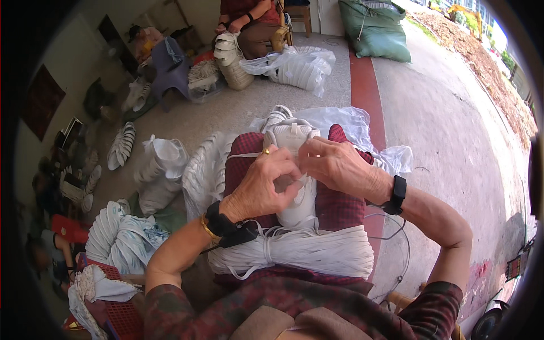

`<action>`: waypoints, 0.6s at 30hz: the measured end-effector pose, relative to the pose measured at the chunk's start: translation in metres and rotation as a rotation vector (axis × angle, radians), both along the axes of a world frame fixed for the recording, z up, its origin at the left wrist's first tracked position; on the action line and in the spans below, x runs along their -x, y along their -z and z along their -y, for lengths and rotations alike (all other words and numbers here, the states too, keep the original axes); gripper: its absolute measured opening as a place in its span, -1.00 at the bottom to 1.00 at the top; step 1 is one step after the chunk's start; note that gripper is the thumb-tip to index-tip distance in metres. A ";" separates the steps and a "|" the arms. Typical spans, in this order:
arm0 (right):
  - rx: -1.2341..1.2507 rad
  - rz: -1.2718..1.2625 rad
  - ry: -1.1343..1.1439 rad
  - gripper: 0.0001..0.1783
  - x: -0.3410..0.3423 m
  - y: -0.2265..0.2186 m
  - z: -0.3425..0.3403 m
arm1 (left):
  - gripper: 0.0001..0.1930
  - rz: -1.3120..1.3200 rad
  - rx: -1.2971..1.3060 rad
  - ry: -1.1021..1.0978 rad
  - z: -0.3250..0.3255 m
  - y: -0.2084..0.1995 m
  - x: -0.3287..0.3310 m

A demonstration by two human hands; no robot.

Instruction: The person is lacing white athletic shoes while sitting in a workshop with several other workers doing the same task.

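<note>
A white shoe (pixel 297 207) rests on the dark red checked cloth over my lap, its tongue end away from me. My left hand (pixel 271 178) is closed over the shoe's left side, thumb and fingers pinched together. From that hand a white shoelace (pixel 245 154) stretches out to the left. Opposite it, my right hand (pixel 330 164) pinches at the lacing area, its fingertips almost meeting the left ones. What lies between the fingertips is mostly hidden, though a pale strand shows there. Nearer to me, a tied bundle of white laces (pixel 317 252) lies across my lap.
Stacked white shoe uppers (pixel 116 235) and clear plastic bags (pixel 345 122) surround my lap. A red basket (pixel 122 306) stands at lower left. Further off are a seated person (pixel 258 34), a grey-blue chair (pixel 170 73) and a green sack (pixel 377 34). Cable (pixel 405 249) runs along the floor at right.
</note>
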State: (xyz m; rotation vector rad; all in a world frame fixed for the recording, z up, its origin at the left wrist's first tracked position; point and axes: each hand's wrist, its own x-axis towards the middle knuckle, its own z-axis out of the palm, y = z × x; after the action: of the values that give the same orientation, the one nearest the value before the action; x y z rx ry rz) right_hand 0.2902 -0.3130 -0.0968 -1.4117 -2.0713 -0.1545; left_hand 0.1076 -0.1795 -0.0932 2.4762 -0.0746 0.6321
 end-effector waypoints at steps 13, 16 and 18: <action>0.039 -0.022 0.022 -0.66 -0.012 0.021 -0.008 | -0.82 0.133 -0.125 -0.150 -0.001 0.005 0.004; 0.069 -0.080 0.146 -0.65 -0.007 0.021 -0.007 | -0.73 0.167 -0.123 -0.302 -0.015 0.009 0.008; 0.131 -0.103 0.178 -0.66 -0.005 0.020 -0.008 | -0.63 0.089 -0.065 -0.360 -0.028 0.017 0.011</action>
State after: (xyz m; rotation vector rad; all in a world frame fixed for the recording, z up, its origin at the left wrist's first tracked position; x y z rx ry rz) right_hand 0.2955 -0.3051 -0.1164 -1.6478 -1.9004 -0.0182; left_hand 0.0964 -0.1519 -0.1106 2.5436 0.3287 0.9023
